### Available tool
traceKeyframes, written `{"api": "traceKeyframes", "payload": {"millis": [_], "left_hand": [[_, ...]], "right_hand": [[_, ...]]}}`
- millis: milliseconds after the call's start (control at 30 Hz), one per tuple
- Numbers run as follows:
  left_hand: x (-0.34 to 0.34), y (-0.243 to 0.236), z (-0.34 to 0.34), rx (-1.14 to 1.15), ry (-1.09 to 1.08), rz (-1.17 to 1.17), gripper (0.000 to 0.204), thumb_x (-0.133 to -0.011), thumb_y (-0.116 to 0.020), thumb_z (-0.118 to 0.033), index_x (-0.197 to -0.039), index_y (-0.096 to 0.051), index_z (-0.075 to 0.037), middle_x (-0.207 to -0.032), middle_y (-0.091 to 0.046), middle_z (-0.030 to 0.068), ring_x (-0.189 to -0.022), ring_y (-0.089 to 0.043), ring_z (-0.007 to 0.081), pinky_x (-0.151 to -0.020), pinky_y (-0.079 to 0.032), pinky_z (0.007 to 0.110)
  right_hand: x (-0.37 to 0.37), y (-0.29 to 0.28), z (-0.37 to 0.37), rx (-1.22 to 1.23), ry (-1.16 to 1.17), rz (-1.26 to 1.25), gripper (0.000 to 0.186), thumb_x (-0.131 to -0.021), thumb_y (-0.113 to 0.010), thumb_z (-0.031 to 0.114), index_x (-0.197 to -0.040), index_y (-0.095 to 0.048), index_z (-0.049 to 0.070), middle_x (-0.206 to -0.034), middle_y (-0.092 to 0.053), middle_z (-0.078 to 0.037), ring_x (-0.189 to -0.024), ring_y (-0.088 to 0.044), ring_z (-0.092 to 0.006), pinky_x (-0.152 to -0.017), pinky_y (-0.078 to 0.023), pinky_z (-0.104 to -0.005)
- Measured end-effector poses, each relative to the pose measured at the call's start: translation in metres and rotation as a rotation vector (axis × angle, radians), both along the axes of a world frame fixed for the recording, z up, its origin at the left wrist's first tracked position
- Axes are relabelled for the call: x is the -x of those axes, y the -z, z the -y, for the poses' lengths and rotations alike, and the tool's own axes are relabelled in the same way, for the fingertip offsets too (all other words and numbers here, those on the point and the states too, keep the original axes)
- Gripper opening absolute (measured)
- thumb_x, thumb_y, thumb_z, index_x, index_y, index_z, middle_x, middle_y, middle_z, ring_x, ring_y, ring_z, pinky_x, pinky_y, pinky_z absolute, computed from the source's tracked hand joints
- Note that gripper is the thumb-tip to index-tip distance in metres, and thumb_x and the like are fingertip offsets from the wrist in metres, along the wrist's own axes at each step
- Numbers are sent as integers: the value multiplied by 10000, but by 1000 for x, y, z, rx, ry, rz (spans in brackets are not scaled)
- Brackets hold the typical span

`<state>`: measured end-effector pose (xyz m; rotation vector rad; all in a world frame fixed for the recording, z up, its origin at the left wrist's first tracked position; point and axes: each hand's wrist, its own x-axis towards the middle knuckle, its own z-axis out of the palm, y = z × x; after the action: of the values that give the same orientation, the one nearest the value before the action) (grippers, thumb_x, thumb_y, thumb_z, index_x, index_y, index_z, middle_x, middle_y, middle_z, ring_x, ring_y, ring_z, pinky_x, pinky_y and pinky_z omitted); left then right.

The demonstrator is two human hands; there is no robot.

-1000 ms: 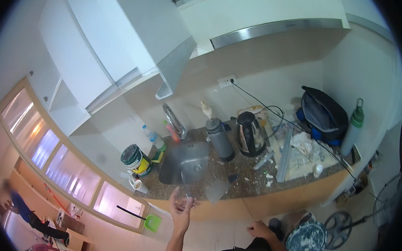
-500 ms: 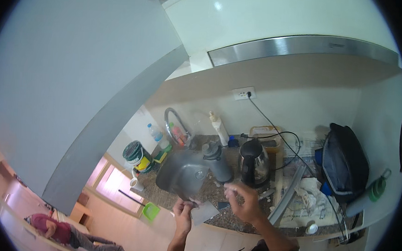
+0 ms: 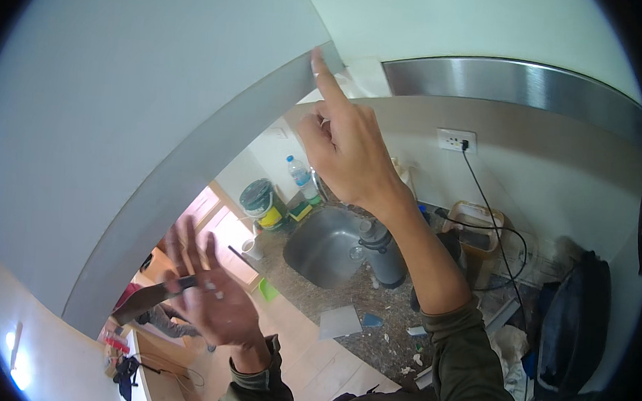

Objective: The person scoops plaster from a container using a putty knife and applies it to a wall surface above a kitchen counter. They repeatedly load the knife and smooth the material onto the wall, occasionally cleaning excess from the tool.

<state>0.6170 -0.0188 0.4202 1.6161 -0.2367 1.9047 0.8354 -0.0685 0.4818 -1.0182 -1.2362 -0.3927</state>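
My right hand (image 3: 350,147) is raised, its index finger stretched up against the lower corner of the pale cabinet door (image 3: 197,68). The other fingers curl in, and nothing shows in them. Lower left, my left hand (image 3: 219,301) has its palm turned up, with white smears on it and its fingers spread. A knife-like tool (image 3: 140,305) with a dark flat blade lies across the base of the fingers; how the thumb grips it is hidden. On the counter edge below lies a grey flat sheet (image 3: 341,322), beside a small blue piece (image 3: 372,320).
A grey bottle (image 3: 382,256) stands in the steel sink (image 3: 319,237). Around it are a green bucket (image 3: 263,203), a water bottle (image 3: 298,171) and a white cup (image 3: 252,249). A plugged-in cord (image 3: 486,203) crosses to the right, near a black bag (image 3: 574,326). Another person (image 3: 170,320) is behind my left hand.
Both hands have risen from the counter edge. My right hand has moved up to the cabinet door, and my left hand has swung left and turned palm up. The grey sheet now lies on the counter.
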Motion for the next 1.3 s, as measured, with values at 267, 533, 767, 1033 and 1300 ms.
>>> {"api": "traceKeyframes", "payload": {"millis": [267,533,767,1033,1300], "left_hand": [[-10,-38,26,122,-233,383,435,-1054,-378,-372,-1299,-462,-22,-1318,-521,193,-1240,-534,346,-1113,-425,493],[-26,-50,40,139,-295,470,457,-1059,-377,-390,-1246,-493,11,-1204,-580,180,-1195,-576,298,-1050,-506,414],[-18,-44,33,55,-176,372,398,-1027,-500,-304,-1156,-500,72,-1166,-543,208,-1190,-565,327,-1120,-450,446],[-16,-46,34,94,-155,387,376,-1045,-452,-320,-1166,-499,33,-1210,-543,207,-1248,-524,320,-1141,-416,452],[26,77,-19,127,141,-26,393,-1058,-341,-427,-1112,-491,-68,-927,-520,72,-835,-503,192,-792,-431,335]], "right_hand": [[5,-3,-10,-20,183,73,661,-799,-580,85,-1390,-392,-145,-582,-589,-120,-514,-604,-253,-535,-471,-369],[12,-5,-5,-139,83,61,638,-779,-627,92,-1343,-451,-150,-575,-589,-93,-493,-590,-243,-515,-467,-347],[4,-4,0,-225,-115,-65,634,-772,-623,61,-1340,-447,-161,-566,-583,-108,-455,-547,-217,-502,-479,-328],[42,10,7,-152,-129,68,668,-800,-604,54,-1425,-403,-65,-535,-576,-94,-451,-586,-182,-477,-464,-296],[68,118,33,-82,-332,-342,119,-898,-678,73,-974,-683,-18,-634,-595,5,-505,-475,-21,-472,-371,-203]]}}
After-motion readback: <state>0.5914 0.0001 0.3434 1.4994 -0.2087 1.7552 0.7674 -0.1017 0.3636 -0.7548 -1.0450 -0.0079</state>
